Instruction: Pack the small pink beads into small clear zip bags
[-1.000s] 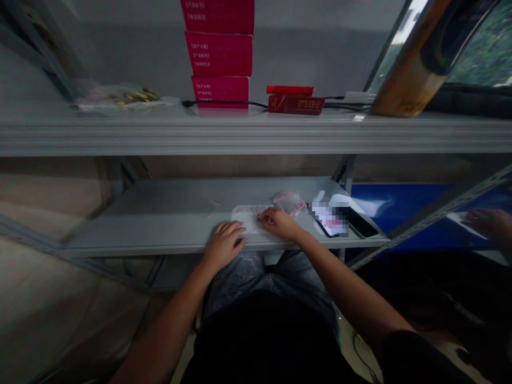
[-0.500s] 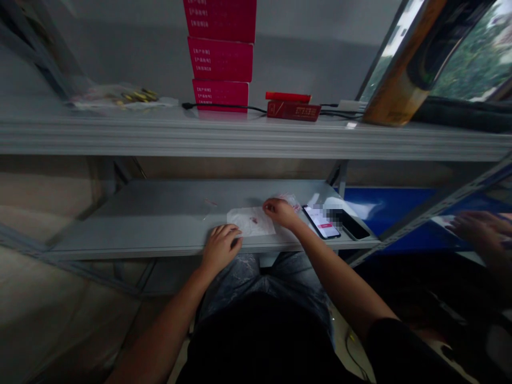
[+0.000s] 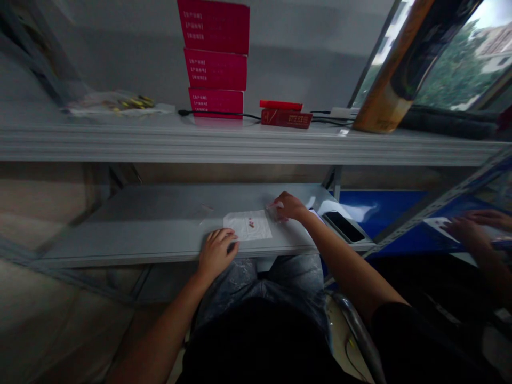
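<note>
The person's left hand [image 3: 218, 248] lies palm down at the front edge of the grey metal lower shelf [image 3: 140, 224], its fingers side by side with the thumb a little apart, fingertips at the near left corner of a thin, whitish translucent sheet [image 3: 236, 225]; nothing shows in its grasp, though what lies under the palm cannot be told. The right hand [image 3: 290, 206] is to the right of that sheet, its fingers curled narrow on a clear plastic bag with reddish edging [image 3: 272, 213], which sits just by the sheet's right side; the exact pinch is partly hidden. A few tiny reddish pieces [image 3: 251, 223] lie together on the sheet, between the two hands, too small to make out. Well to the left of the right hand, behind the left one, a small clear plastic piece [image 3: 206, 212] lies on the shelf. A black-screened phone [image 3: 344, 226] rests to the right of the right forearm, and a second phone with a lit screen [image 3: 316, 214] is mostly covered by that arm. On the upper shelf stand three stacked crimson boxes [image 3: 216, 69], beside a flat dark red box [image 3: 286, 118]. At far right, another person's hands [image 3: 470, 229] are near a white sheet of paper [image 3: 440, 228].
</note>
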Action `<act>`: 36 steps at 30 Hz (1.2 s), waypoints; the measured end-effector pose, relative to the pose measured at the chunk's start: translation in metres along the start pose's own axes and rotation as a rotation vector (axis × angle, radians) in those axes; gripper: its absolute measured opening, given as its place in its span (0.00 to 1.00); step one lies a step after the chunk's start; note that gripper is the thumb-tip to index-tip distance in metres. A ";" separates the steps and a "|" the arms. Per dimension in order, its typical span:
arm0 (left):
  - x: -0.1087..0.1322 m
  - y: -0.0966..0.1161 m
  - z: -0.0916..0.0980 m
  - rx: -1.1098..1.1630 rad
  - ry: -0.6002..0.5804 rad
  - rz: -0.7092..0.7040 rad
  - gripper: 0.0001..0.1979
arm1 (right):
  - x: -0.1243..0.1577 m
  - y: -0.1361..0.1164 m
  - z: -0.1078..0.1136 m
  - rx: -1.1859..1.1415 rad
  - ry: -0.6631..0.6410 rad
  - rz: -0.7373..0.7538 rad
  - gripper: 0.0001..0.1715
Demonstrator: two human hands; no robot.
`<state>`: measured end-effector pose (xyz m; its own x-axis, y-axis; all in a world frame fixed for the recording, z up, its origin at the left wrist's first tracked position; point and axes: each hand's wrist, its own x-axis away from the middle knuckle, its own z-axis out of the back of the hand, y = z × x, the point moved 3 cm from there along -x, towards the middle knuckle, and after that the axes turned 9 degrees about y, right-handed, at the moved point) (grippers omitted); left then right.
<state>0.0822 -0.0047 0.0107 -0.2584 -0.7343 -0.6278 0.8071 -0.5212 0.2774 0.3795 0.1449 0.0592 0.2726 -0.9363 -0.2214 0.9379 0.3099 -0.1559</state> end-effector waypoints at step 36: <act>0.015 0.051 0.013 0.674 -0.003 0.322 0.08 | 0.138 -0.035 0.023 -1.429 0.011 -0.312 0.11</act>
<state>0.1126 -0.0480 0.0245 -0.0669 -0.8962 -0.4386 0.3428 -0.4334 0.8334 0.3889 0.0010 0.0566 0.0953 -0.9954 -0.0065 -0.0515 0.0016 -0.9987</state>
